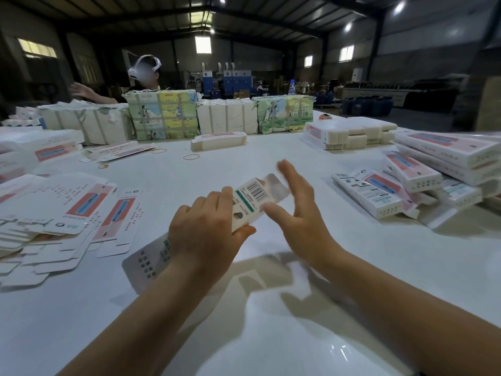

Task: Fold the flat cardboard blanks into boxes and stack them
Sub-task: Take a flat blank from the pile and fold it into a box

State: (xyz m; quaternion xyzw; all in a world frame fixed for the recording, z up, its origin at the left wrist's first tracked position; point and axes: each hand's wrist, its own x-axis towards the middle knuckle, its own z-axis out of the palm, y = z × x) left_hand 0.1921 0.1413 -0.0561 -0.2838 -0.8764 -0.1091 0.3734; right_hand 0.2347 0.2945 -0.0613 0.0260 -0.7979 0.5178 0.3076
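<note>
My left hand [206,229] grips a long white box [250,198] around its middle, held above the white table [271,335]. The box shows a barcode and a green stripe; its far end flap stands open and blurred. Its near end sticks out below my left wrist. My right hand [296,213] is spread flat with fingers apart, right beside the box's far end, thumb close to its side. A loose heap of flat blanks [67,213] lies at the left. Folded boxes [423,175] are stacked at the right.
Wrapped bundles of blanks [162,115] line the far side of the table, with a smaller stack [349,132] at the back right. Rubber bands [191,157] lie mid-table. A person wearing a white headset [143,66] sits behind the bundles at the far left.
</note>
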